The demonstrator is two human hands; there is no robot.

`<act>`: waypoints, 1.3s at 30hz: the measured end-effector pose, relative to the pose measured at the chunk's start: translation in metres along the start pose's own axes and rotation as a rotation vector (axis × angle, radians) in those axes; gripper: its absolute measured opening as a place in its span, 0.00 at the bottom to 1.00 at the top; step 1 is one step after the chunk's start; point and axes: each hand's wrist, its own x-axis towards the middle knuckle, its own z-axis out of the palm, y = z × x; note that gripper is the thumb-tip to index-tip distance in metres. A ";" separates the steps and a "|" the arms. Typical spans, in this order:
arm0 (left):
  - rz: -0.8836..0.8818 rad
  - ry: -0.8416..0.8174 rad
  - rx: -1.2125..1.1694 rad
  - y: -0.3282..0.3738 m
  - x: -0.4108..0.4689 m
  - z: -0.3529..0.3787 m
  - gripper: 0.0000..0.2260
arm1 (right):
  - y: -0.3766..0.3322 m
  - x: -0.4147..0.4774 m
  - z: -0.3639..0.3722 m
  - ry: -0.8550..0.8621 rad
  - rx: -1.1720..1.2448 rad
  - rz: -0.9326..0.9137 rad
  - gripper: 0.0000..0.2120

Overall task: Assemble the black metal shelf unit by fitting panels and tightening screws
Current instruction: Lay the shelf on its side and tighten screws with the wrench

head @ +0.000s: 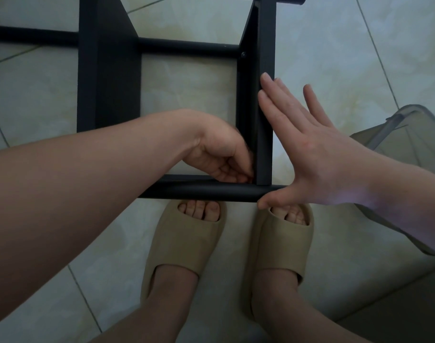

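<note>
So the black shelf unit [110, 70] is lying on the tiled floor [38, 95], right in front of a pair of feet in beige slippers [186, 243]. You're looking straight down into one of its square openings. There's a wide panel on the left, a narrower right panel [264, 120], a round back tube [186, 48] across the far side and a front tube [199, 191] just beyond the toes.

The left hand [224, 154] reaches inside the opening into the near right corner, where the right panel meets the front tube. Its fingers are curled in tight with the tips bunched against that joint. Honestly I can't tell whether the grip has anything in it, since the fingertips are blurry and the corner is dark.

The right hand [318, 154] is spread flat, nothing held. Its straight fingers lie against the outer face of the right panel, and the thumb presses on the end of the front tube.

One small screw [243, 54] shows at the far corner, where the back tube meets the right panel. A clear plastic bin [409, 127] sits off to the right on the floor.
</note>
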 end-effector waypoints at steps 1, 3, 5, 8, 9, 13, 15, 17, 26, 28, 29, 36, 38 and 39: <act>-0.004 -0.010 -0.010 0.000 0.000 -0.001 0.08 | 0.000 0.000 0.000 0.001 0.000 0.000 0.67; -0.011 -0.031 0.005 -0.001 -0.001 -0.001 0.07 | 0.000 0.000 0.000 0.000 -0.001 -0.001 0.67; -0.003 -0.019 0.098 -0.001 -0.002 -0.001 0.06 | 0.000 0.000 0.000 -0.001 -0.001 -0.001 0.67; 0.004 0.005 0.179 0.001 -0.001 -0.001 0.06 | 0.000 0.000 0.000 -0.004 -0.004 0.000 0.67; -0.002 0.004 0.179 0.002 0.000 -0.001 0.06 | 0.000 0.000 -0.001 -0.008 -0.003 0.000 0.67; -0.028 -0.014 0.128 0.006 0.001 -0.004 0.07 | 0.000 0.000 -0.001 -0.016 0.003 0.004 0.68; -0.036 -0.030 0.118 0.007 0.001 -0.004 0.07 | 0.000 0.000 -0.001 -0.016 0.001 0.003 0.67; -0.044 -0.036 0.126 0.006 0.001 -0.004 0.05 | 0.000 0.000 -0.001 -0.012 -0.002 0.003 0.67; -0.048 -0.031 0.132 0.009 0.003 -0.005 0.07 | 0.000 0.000 0.000 -0.012 0.000 0.002 0.67; -0.050 -0.036 0.132 0.008 0.003 -0.005 0.06 | 0.000 0.001 0.000 -0.012 0.000 0.004 0.68; -0.048 -0.036 0.146 0.008 0.003 -0.004 0.05 | 0.000 0.001 0.000 -0.013 0.000 0.004 0.68; -0.034 -0.027 0.147 0.007 0.005 -0.004 0.07 | 0.000 0.000 -0.001 -0.019 0.008 0.001 0.68; -0.030 -0.041 0.108 0.007 0.005 -0.005 0.07 | -0.001 0.000 -0.001 -0.018 0.010 0.002 0.67; -0.030 -0.048 0.088 0.006 0.005 -0.005 0.07 | -0.001 0.000 -0.001 -0.019 0.011 0.002 0.67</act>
